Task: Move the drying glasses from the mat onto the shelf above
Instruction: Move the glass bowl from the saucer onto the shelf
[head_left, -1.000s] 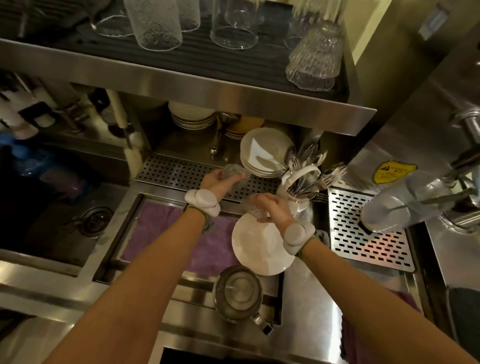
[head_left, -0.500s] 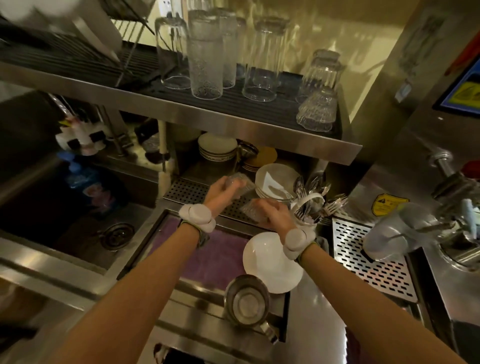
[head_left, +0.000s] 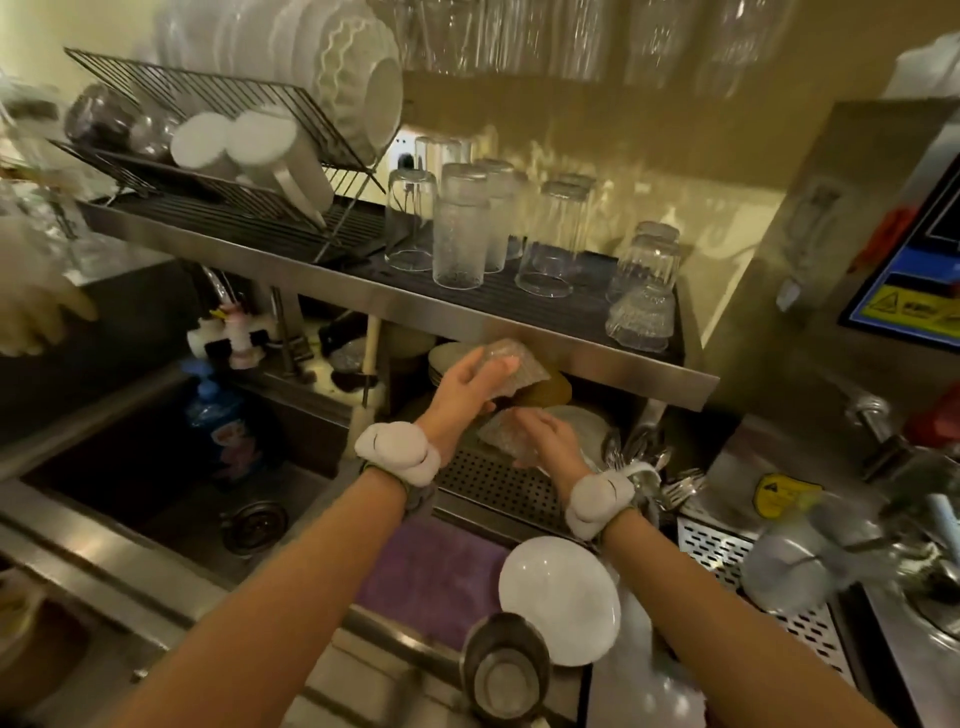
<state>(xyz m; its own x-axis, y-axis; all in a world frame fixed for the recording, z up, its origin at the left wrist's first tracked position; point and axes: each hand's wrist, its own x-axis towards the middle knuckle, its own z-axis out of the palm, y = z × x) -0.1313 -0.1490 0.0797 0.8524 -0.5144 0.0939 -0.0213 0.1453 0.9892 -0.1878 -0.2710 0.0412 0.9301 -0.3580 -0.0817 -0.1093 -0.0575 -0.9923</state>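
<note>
My left hand (head_left: 465, 387) grips a small textured glass (head_left: 514, 366), lifted in front of the steel shelf's front edge (head_left: 524, 332). Just below and to the right, my right hand (head_left: 548, 434) holds a second textured glass (head_left: 501, 428) over the perforated drain mat (head_left: 498, 488). On the shelf's ribbed black liner stand several upturned glasses (head_left: 460, 228). A stack of small textured glasses (head_left: 641, 296) sits at the shelf's right end.
A wire rack with white cups and plates (head_left: 249, 150) fills the shelf's left. Below are a sink (head_left: 171, 467), a purple cloth (head_left: 431, 577), a white plate (head_left: 558, 597), a metal jug (head_left: 506, 665) and a cutlery holder (head_left: 649, 467). A machine (head_left: 883, 234) stands right. Another person's gloved hand (head_left: 31, 306) is far left.
Both hands have risen from the drain mat with their glasses, the left one higher, now level with the shelf's front edge. The camera has tilted up, showing more of the shelf.
</note>
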